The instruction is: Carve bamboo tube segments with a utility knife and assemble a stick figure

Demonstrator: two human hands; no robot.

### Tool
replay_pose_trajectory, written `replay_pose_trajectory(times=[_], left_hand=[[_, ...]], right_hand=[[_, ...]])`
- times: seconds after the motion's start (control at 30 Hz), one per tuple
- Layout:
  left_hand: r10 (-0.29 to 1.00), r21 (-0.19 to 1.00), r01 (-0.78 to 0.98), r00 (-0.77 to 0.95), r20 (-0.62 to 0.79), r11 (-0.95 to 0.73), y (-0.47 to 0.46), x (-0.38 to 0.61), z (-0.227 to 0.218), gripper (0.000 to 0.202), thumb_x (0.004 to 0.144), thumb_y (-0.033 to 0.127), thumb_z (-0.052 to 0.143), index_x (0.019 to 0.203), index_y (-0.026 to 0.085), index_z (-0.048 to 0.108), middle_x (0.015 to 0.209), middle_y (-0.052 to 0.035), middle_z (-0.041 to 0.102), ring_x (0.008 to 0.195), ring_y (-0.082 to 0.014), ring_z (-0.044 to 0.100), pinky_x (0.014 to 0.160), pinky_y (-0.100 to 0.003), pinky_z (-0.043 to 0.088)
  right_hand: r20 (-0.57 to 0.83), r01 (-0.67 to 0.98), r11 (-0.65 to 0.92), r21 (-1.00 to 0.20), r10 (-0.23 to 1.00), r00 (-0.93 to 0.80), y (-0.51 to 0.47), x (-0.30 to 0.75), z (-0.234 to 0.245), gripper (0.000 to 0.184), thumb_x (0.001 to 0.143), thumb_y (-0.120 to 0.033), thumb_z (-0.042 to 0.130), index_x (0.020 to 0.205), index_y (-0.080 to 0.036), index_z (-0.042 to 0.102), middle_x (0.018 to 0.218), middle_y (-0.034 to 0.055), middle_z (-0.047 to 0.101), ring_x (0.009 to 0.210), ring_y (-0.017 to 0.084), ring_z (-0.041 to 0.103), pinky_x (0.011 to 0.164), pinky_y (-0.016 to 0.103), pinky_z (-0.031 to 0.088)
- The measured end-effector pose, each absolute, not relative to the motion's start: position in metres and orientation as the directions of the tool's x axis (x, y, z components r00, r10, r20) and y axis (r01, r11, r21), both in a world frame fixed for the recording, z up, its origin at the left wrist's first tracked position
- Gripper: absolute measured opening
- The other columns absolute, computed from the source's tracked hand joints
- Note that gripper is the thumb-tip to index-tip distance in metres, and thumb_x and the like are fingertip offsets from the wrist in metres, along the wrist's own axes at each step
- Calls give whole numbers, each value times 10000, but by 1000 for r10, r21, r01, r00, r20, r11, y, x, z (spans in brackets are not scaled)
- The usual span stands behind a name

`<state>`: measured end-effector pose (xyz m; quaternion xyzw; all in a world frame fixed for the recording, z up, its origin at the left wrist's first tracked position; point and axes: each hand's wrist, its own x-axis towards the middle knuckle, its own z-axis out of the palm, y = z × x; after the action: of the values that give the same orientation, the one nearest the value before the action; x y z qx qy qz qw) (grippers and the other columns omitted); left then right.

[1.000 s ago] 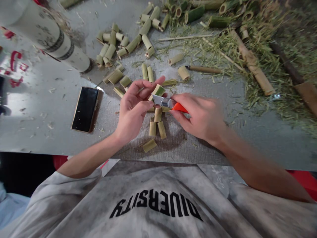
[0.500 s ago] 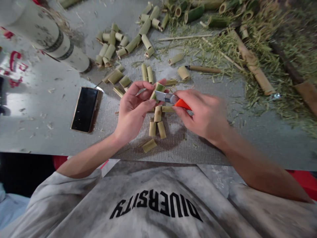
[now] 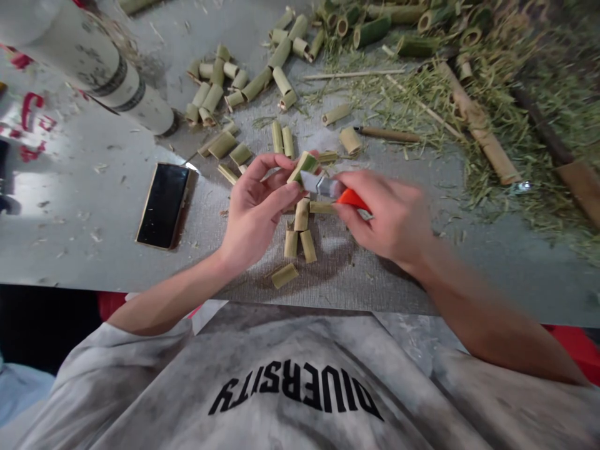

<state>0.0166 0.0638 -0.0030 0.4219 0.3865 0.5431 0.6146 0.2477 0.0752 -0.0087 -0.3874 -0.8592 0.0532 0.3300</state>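
Between thumb and fingers, my left hand (image 3: pixel 257 209) pinches a short bamboo piece (image 3: pixel 304 164) with a pale face and a green strip of skin. My right hand (image 3: pixel 387 215) is closed around the orange handle of a utility knife (image 3: pixel 352 199). Its blade lies against the green side of the piece, near my left thumb; the exact contact is hard to make out. Beneath my hands, several cut bamboo pieces (image 3: pixel 302 214) lie on the table in a figure-like pattern, partly covered by the hands. One loose bamboo piece (image 3: pixel 284 275) rests nearer the table's front edge.
A phone (image 3: pixel 162 205) lies to the left, below a tall white patterned cylinder (image 3: pixel 112 75). Bamboo segments (image 3: pixel 255 84) are joined in shapes farther back. Shavings (image 3: pixel 422 94), a thin tool (image 3: pixel 389 134) and a long bamboo stick (image 3: pixel 482 125) cover the right side.
The bamboo piece has tilted in my left hand, showing more of its green side. The knife has shifted slightly right with my right hand. The whole view has moved a little.
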Motion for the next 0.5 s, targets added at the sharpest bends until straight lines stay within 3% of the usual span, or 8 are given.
replay_pose_trajectory(times=[0.13, 0.27, 0.37, 0.5], left_hand=[[987, 929, -361, 160, -27, 84, 62, 16, -1, 324, 933, 381, 905, 1124, 265, 670, 1397, -73, 822, 1385, -289, 772, 1055, -368, 687], [985, 922, -375, 169, -37, 99, 63, 15, -1, 288, 923, 305, 904, 1098, 257, 680, 1376, -50, 830, 1123, -196, 827, 959, -308, 685], [985, 910, -398, 163, -58, 119, 66, 16, -1, 250, 935, 304, 901, 1056, 251, 689, 1311, -37, 844, 907, -120, 781, 848, -245, 668], [985, 901, -416, 158, -67, 127, 67, 16, -3, 244, 953, 374, 909, 1023, 254, 708, 1192, -14, 845, 834, -92, 745, 817, -198, 668]], right_hand=[[479, 624, 700, -346, 704, -525, 73, 246, -10, 244, 1154, -364, 566, 1258, -205, 720, 1017, 60, 840, 806, 206, 763, 654, 341, 494], [474, 652, 682, -331, 718, -510, 74, 247, -10, 262, 1154, -376, 569, 1267, -198, 726, 1042, 67, 844, 831, 213, 768, 658, 343, 478], [480, 664, 680, -310, 715, -509, 74, 247, -10, 278, 1157, -382, 562, 1263, -193, 736, 1029, 66, 843, 824, 210, 763, 660, 338, 471], [465, 685, 671, -285, 721, -514, 74, 246, -9, 280, 1159, -387, 556, 1263, -200, 737, 1041, 60, 850, 837, 212, 767, 669, 339, 475]])
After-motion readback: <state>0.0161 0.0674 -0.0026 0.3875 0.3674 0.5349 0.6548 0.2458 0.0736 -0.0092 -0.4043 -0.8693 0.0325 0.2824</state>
